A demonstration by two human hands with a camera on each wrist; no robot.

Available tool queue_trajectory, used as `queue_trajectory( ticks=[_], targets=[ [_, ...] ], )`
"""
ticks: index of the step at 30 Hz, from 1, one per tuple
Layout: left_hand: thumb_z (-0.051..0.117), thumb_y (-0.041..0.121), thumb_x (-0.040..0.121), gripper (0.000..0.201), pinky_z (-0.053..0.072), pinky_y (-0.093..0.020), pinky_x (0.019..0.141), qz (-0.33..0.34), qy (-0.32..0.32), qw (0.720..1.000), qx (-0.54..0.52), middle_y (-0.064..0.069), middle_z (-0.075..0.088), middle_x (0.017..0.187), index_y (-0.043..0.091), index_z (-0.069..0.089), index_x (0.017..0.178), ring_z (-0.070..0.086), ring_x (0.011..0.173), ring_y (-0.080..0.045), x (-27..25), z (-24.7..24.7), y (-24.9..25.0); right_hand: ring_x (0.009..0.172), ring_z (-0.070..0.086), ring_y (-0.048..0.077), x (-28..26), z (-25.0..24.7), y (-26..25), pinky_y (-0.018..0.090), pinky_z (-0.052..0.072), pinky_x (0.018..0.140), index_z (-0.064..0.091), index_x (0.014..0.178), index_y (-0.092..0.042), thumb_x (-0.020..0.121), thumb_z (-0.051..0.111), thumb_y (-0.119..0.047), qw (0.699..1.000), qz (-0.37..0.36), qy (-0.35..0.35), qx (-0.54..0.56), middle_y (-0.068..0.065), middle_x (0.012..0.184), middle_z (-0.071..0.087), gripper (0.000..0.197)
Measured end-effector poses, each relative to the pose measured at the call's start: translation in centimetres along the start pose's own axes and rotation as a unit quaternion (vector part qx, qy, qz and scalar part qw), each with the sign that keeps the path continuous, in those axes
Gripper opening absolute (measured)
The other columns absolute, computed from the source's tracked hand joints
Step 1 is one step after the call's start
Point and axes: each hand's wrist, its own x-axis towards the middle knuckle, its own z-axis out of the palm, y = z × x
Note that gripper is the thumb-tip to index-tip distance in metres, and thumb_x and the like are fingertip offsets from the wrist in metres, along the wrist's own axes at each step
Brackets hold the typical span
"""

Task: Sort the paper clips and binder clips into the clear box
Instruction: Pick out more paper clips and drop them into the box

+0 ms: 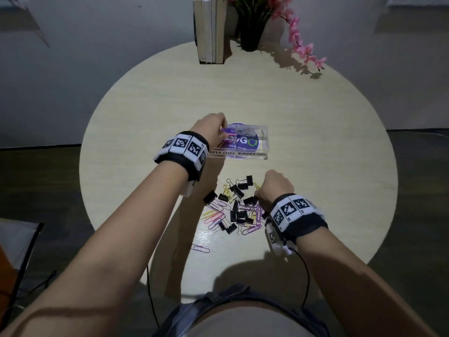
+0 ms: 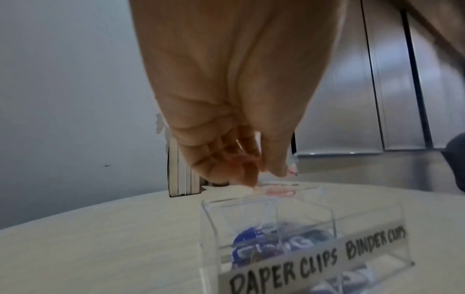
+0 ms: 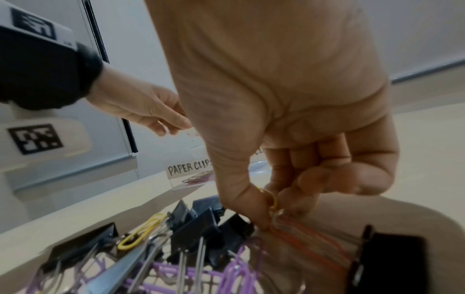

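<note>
The clear box (image 1: pixel 243 154) has a front label reading PAPER CLIPS on the left and BINDER CLIPS on the right (image 2: pixel 324 262). My left hand (image 1: pixel 222 128) hovers over the left compartment, fingertips bunched (image 2: pixel 261 175) around what looks like a purple paper clip (image 1: pixel 228 130). A few paper clips (image 3: pixel 197 177) lie in that compartment. Nearer to me lies a pile of black binder clips and coloured paper clips (image 1: pixel 235 207). My right hand (image 1: pixel 258 193) reaches into the pile's right side, its thumb and forefinger pinching a yellow paper clip (image 3: pixel 273 201). Blurred orange clips (image 3: pixel 304 240) trail beneath it.
One purple paper clip (image 1: pixel 200 248) lies apart near the front left of the round wooden table (image 1: pixel 315 142). Upright books (image 1: pixel 211 30) and a vase of pink flowers (image 1: pixel 250 27) stand at the far edge. Cables hang off the near edge.
</note>
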Motion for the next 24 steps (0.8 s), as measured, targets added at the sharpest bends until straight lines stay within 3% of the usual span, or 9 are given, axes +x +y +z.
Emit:
queue_trajectory(
  ticks=[2, 4, 6, 8, 12, 16, 19, 22, 24],
  targets=[
    [0.058, 0.019, 0.088, 0.034, 0.042, -0.04, 0.095, 0.015, -0.007, 1.0, 0.017, -0.017, 0.055, 0.122, 0.009, 0.051, 0.121, 0.053, 0.111, -0.031, 0.0, 0.5, -0.3, 0.085, 0.061, 0.03, -0.2, 0.2, 0.1, 0.031, 0.044, 0.067, 0.049, 0.086, -0.008, 0.083, 0.068, -0.015, 1.0, -0.016, 0.013, 0.001, 0.011, 0.094, 0.064, 0.02],
    [0.057, 0.019, 0.088, 0.035, 0.038, -0.04, 0.103, 0.033, 0.019, 0.999, 0.018, -0.015, 0.051, 0.128, 0.011, 0.052, 0.122, 0.046, 0.119, -0.03, -1.2, 0.8, -1.0, 0.083, 0.06, 0.029, -0.5, -0.1, 0.2, 0.031, 0.046, 0.067, 0.054, 0.088, -0.007, 0.082, 0.067, -0.015, 1.0, -0.022, 0.019, 0.0, 0.01, 0.098, 0.067, 0.016],
    [0.057, 0.016, 0.087, 0.025, 0.04, -0.039, 0.098, 0.034, 0.037, 0.999, -0.004, -0.013, 0.055, 0.119, 0.012, 0.059, 0.112, 0.049, 0.114, -0.028, -3.2, 1.4, -2.1, 0.078, 0.06, 0.028, -0.5, -1.2, -0.1, 0.033, 0.05, 0.07, 0.061, 0.089, -0.008, 0.081, 0.066, -0.015, 0.998, -0.035, 0.025, 0.044, 0.01, 0.091, 0.067, 0.012],
    [0.059, 0.016, 0.085, 0.016, 0.043, -0.036, 0.089, 0.013, 0.006, 0.999, -0.052, -0.008, 0.059, 0.104, 0.012, 0.064, 0.099, 0.055, 0.102, -0.025, -5.7, 2.5, -3.2, 0.077, 0.061, 0.026, -0.2, -3.0, -1.2, 0.034, 0.051, 0.072, 0.062, 0.08, -0.01, 0.08, 0.065, -0.009, 0.985, -0.092, 0.054, 0.133, 0.009, 0.082, 0.065, 0.003],
    [0.071, 0.025, 0.077, 0.02, 0.045, -0.032, 0.085, -0.025, -0.092, 0.989, -0.111, -0.002, 0.058, 0.098, 0.016, 0.067, 0.095, 0.055, 0.094, -0.018, -9.1, 5.2, -4.7, 0.07, 0.054, 0.019, 1.0, -6.2, -5.8, 0.033, 0.047, 0.069, 0.052, 0.064, -0.019, 0.078, 0.063, -0.003, 0.946, -0.202, 0.123, 0.223, -0.005, 0.062, 0.052, 0.023],
    [0.072, 0.024, 0.076, 0.023, 0.047, -0.036, 0.086, -0.037, -0.08, 0.99, -0.111, -0.006, 0.058, 0.097, 0.015, 0.068, 0.097, 0.057, 0.094, -0.023, -9.7, 6.9, -5.6, 0.081, 0.061, 0.025, 2.7, -6.8, -9.6, 0.031, 0.047, 0.071, 0.064, 0.083, -0.01, 0.082, 0.058, -0.003, 0.935, -0.276, 0.15, 0.165, 0.006, 0.084, 0.065, 0.009],
    [0.068, 0.019, 0.08, 0.017, 0.042, -0.031, 0.082, -0.067, -0.038, 0.991, -0.108, -0.006, 0.057, 0.095, 0.013, 0.067, 0.096, 0.056, 0.095, -0.024, -9.7, 7.0, -6.9, 0.098, 0.062, 0.026, 3.0, -6.5, -10.0, 0.034, 0.048, 0.084, 0.065, 0.105, -0.007, 0.089, 0.058, -0.006, 0.931, -0.312, 0.163, 0.097, 0.009, 0.111, 0.067, 0.018],
    [0.065, 0.018, 0.082, 0.017, 0.042, -0.033, 0.085, -0.083, -0.02, 0.991, -0.104, -0.012, 0.06, 0.102, 0.013, 0.066, 0.098, 0.057, 0.097, -0.027, -9.9, 6.9, -8.0, 0.096, 0.063, 0.027, 1.9, -5.5, -8.6, 0.039, 0.052, 0.083, 0.066, 0.101, -0.008, 0.09, 0.052, -0.006, 0.92, -0.328, 0.198, 0.079, 0.009, 0.107, 0.068, 0.018],
    [0.064, 0.02, 0.082, 0.016, 0.043, -0.036, 0.089, -0.064, 0.0, 0.994, -0.092, -0.011, 0.06, 0.102, 0.015, 0.065, 0.097, 0.054, 0.099, -0.027, -10.3, 7.0, -8.0, 0.091, 0.064, 0.029, 0.7, -3.6, -7.2, 0.037, 0.051, 0.075, 0.067, 0.091, -0.01, 0.088, 0.049, -0.007, 0.93, -0.326, 0.166, 0.042, 0.009, 0.097, 0.07, 0.018]
  ],
)
